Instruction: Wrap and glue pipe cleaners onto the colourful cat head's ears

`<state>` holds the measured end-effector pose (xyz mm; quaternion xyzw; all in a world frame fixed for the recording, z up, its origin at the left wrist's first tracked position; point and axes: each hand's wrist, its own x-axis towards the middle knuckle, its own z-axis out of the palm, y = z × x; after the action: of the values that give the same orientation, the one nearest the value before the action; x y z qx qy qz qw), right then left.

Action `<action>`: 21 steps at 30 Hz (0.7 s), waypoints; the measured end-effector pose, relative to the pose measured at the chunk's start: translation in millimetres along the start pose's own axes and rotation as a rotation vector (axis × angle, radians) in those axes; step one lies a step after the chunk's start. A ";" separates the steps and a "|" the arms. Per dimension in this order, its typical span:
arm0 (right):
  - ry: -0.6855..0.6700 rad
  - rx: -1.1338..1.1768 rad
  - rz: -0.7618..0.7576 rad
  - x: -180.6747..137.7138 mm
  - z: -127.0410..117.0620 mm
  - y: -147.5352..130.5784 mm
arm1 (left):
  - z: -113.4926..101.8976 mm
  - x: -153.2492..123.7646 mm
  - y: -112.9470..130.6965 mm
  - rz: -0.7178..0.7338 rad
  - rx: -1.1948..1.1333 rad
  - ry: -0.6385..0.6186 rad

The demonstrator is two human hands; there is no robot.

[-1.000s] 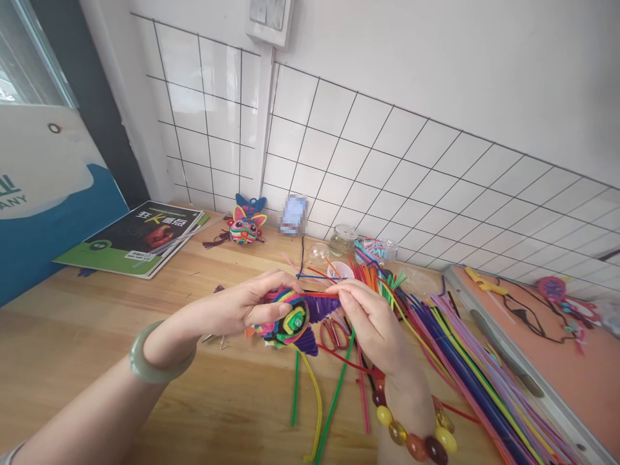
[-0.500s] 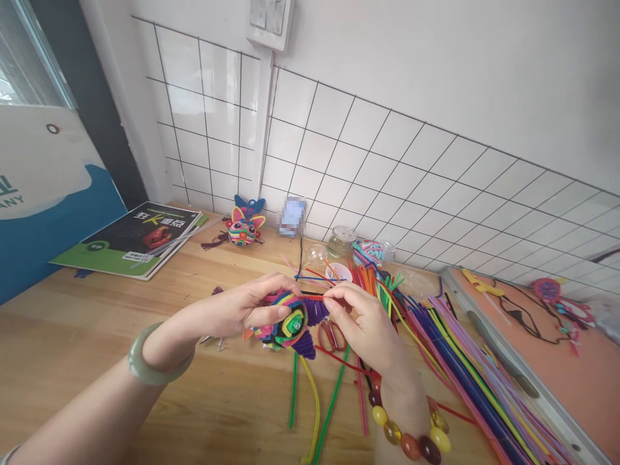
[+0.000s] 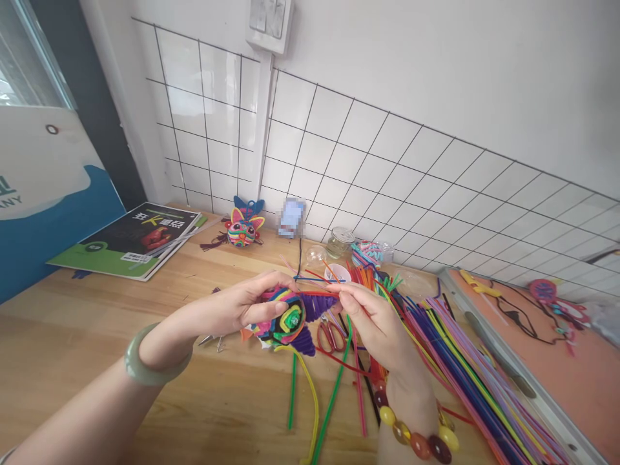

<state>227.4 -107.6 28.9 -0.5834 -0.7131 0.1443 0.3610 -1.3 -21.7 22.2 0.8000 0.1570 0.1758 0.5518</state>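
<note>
My left hand (image 3: pixel 242 307) is closed around a colourful pipe-cleaner figure (image 3: pixel 287 320) with a green spiral eye and purple ears, held above the wooden table (image 3: pixel 97 336). My right hand (image 3: pixel 375 320) pinches a red pipe cleaner (image 3: pixel 317 292) that runs into the top of the figure. A yellow pipe cleaner (image 3: pixel 310 394) trails from the figure down to the table. A green bangle sits on my left wrist and a beaded bracelet on my right.
A large spread of coloured pipe cleaners (image 3: pixel 465 361) lies to the right. Red scissors (image 3: pixel 329 336) lie under my hands. A finished figure (image 3: pixel 242 229), a book (image 3: pixel 130 239), small jars (image 3: pixel 341 242) and an orange tray (image 3: pixel 542 349) are also on the table.
My right hand has shifted slightly right while pulling the red pipe cleaner; the figure has turned a little in my left hand.
</note>
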 end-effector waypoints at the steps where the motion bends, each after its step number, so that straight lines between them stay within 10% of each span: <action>1: -0.004 -0.011 0.005 -0.3 -0.6 1.0 | 0.0 0.0 0.4 -0.002 -0.002 -0.001; 21: -0.012 0.058 0.060 2.5 5.9 7.1 | 0.1 -0.7 -2.7 -0.024 -0.022 -0.031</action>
<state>228.4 -102.0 21.1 -0.5931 -0.6929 0.1790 0.3688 -2.1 -21.2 19.5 0.7946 0.1558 0.1585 0.5651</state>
